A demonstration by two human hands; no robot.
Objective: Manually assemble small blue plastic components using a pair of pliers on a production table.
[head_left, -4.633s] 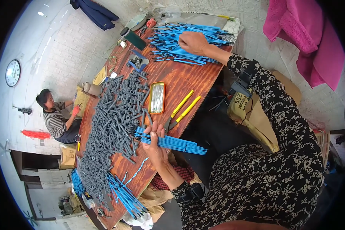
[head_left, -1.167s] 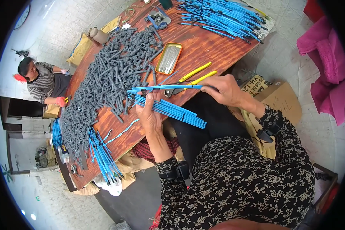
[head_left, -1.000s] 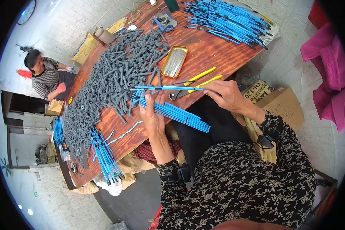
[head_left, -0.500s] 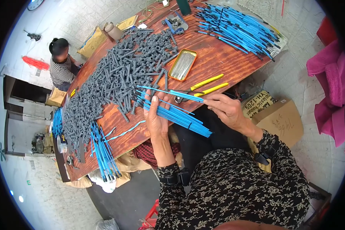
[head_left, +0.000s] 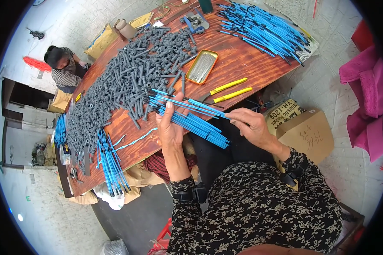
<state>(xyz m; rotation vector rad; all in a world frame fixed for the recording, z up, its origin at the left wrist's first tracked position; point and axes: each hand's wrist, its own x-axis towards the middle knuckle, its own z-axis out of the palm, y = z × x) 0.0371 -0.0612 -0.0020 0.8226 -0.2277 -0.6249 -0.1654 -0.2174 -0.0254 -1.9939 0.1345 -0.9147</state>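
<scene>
My left hand (head_left: 172,131) is closed around a bundle of thin blue rods (head_left: 206,131) with black ends, its thumb lying across them near the far end. A dark tie circles the bundle's lower part. My right hand (head_left: 254,129) pinches the near ends of a few blue rods (head_left: 202,105) that lie above the bundle, slightly fanned away from it. Their far ends rest near my left fingers. Both hands are above the table's near edge. Just beyond them lie pliers with yellow handles (head_left: 229,86), partly hidden by the rods.
A large heap of grey plastic fittings (head_left: 127,80) covers the wooden table (head_left: 242,63). An orange-rimmed tin (head_left: 198,82) holds thin metal pins. Blue rods (head_left: 264,32) are piled far right; another bunch (head_left: 110,163) overhangs the left edge. A co-worker (head_left: 66,70) sits across. A cardboard box (head_left: 306,136) stands right.
The fan of rods in my right hand has spread slightly, and my left hand has shifted a little. The view has moved slightly. The co-worker leans further forward.
</scene>
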